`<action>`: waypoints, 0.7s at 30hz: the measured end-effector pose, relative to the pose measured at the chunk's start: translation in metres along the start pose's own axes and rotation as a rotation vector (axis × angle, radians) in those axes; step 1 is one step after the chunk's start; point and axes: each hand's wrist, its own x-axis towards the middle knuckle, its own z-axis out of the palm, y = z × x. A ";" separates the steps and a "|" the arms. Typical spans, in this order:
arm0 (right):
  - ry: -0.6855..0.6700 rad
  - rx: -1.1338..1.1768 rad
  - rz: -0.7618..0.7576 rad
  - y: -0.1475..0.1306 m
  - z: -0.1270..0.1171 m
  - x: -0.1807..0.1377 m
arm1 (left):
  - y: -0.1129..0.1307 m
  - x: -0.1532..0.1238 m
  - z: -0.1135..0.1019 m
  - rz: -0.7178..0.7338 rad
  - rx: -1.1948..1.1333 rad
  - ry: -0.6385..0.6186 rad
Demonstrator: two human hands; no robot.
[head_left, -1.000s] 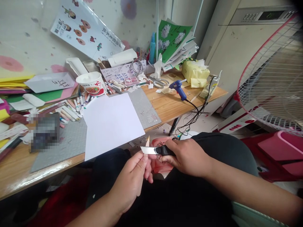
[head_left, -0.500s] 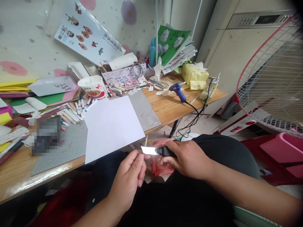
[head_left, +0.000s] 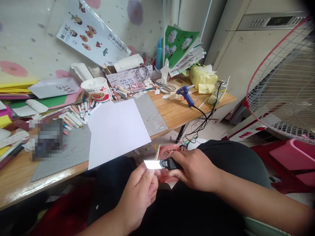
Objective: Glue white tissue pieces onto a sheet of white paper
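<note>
Over my lap, my right hand [head_left: 194, 168] is wrapped around the black handle of a utility knife [head_left: 159, 164], whose bright blade points left. My left hand [head_left: 140, 193] pinches a thin pale sliver, perhaps a small stick [head_left: 157, 151], which rises just behind the blade; its lower end is hidden by my fingers. The blade lies against the fingertips of my left hand. A pink plastic object [head_left: 166, 154] lies below and behind the two hands.
The wooden desk [head_left: 177, 111] carries a grey cutting mat [head_left: 73, 146] with a white sheet [head_left: 115, 129], markers [head_left: 76, 114], a noodle cup [head_left: 95, 89], scissors [head_left: 166, 87], a blue glue gun [head_left: 185, 93] with trailing cables. A fan [head_left: 283, 82] stands at right.
Both hands have dropped slightly toward my lap, the blade has slid a little lower and left against the sliver, and my left fingers have closed tighter.
</note>
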 end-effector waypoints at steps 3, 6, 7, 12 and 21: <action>0.025 -0.010 -0.011 0.000 0.003 -0.001 | -0.001 -0.001 0.000 0.012 0.009 -0.018; -0.004 0.009 0.033 0.008 -0.001 0.000 | -0.001 -0.006 0.000 0.011 0.011 -0.041; -0.020 0.022 0.084 0.013 -0.004 0.001 | -0.001 -0.008 0.001 0.005 0.011 -0.060; -0.066 0.139 0.278 0.023 -0.015 0.001 | -0.004 -0.013 0.003 -0.038 -0.033 -0.106; -0.025 0.110 -0.011 -0.006 0.010 -0.011 | -0.011 -0.009 -0.002 -0.069 -0.042 -0.016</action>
